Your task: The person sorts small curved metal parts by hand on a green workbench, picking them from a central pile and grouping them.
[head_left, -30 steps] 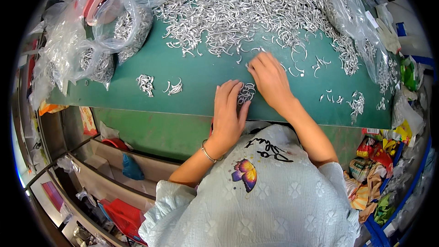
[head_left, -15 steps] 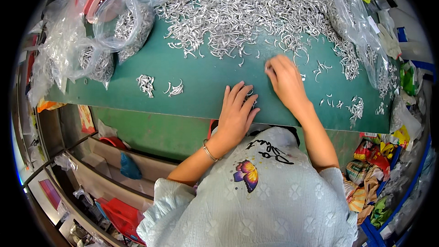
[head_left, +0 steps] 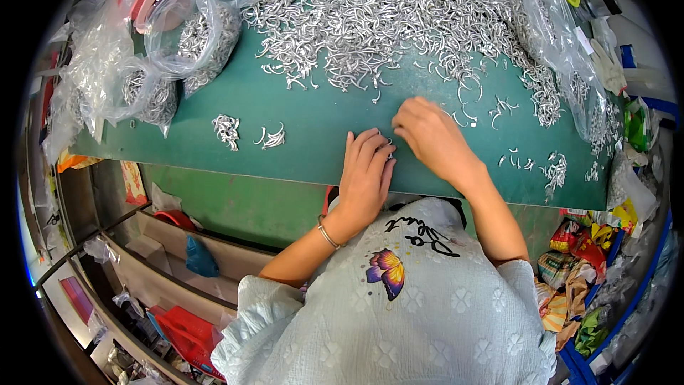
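A green tabletop (head_left: 306, 121) fills the upper half of the view, its near edge running just in front of the person. Along its far edge lies a great heap of small silvery metal hooks (head_left: 385, 7), spreading from the middle toward the far right corner and thinning into loose strays nearer the person. At the far left corner stand clear plastic bags (head_left: 178, 36) partly filled with the same hooks, piled against each other and hanging over the left edge. More clear bags (head_left: 563, 50) lie along the right edge. The person's left hand (head_left: 367, 175) lies palm down at the near edge, about midway along it, fingers stretched out flat and close together, with a thin bracelet (head_left: 328, 234) at the wrist. The right hand (head_left: 431, 135) sits just beside it, a little farther in, fingers curled down onto the tabletop; whether it pinches anything cannot be told. A few hooks (head_left: 389, 144) show between the two hands, touching the left fingertips. Toward the left, well apart from the hands, lie two small clusters of hooks (head_left: 228, 130), and another small cluster (head_left: 554, 168) rests near the right end of the near edge.
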Available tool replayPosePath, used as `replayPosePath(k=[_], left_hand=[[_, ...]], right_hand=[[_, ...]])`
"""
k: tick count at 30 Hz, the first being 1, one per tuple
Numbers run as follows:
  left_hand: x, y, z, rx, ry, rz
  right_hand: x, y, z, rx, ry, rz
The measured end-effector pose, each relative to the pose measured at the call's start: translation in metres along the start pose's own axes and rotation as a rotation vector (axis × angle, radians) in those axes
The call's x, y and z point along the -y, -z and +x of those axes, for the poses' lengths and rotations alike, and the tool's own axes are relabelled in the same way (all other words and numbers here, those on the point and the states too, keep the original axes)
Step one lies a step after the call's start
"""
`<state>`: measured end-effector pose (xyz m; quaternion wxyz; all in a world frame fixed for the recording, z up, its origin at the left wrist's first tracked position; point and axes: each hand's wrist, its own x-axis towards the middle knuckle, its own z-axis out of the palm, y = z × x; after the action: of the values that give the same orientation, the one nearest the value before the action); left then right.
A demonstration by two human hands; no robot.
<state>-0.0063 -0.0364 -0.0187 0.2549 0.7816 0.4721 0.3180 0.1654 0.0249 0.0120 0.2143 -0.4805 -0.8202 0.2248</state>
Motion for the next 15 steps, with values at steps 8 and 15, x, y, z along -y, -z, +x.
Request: replayPosePath(k=[8, 15], left_hand=[[-0.013, 0.003, 0.011, -0.027, 0.070, 0.029], [-0.004, 0.000, 0.009, 0.014, 0.005, 0.041]], right_hand=[[0.000, -0.017, 0.028, -0.176, -0.006, -0.030], [-0.009, -0.004, 0.028, -0.293, -0.040, 0.097]])
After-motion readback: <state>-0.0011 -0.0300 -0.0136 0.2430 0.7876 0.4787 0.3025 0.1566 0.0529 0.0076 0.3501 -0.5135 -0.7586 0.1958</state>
